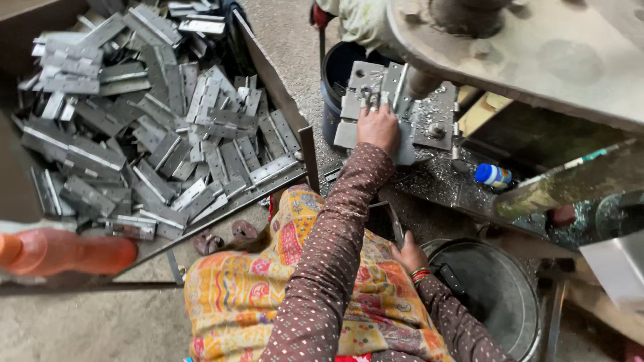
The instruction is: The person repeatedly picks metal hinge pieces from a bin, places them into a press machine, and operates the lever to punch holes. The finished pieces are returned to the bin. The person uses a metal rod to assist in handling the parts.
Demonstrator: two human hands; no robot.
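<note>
My left hand (378, 127) reaches forward and presses down on a grey metal hinge plate (406, 151), holding it on the drill press table (436, 177). The drill spindle (421, 84) comes down just right of my fingers. Metal shavings cover the table around the plate. My right hand (408, 255), with bangles at the wrist, lies low by my lap beside a dark open box (384, 221). Its fingers are hidden, so I cannot see if it holds anything. Both arms wear brown dotted sleeves.
A large tray (282, 107) heaped with several grey hinges fills the left. A round metal bucket (496, 295) stands at lower right and a dark blue bucket (335, 74) beyond the press. A small blue-capped bottle (493, 175) lies on the machine. An orange bottle (67, 253) sits at far left.
</note>
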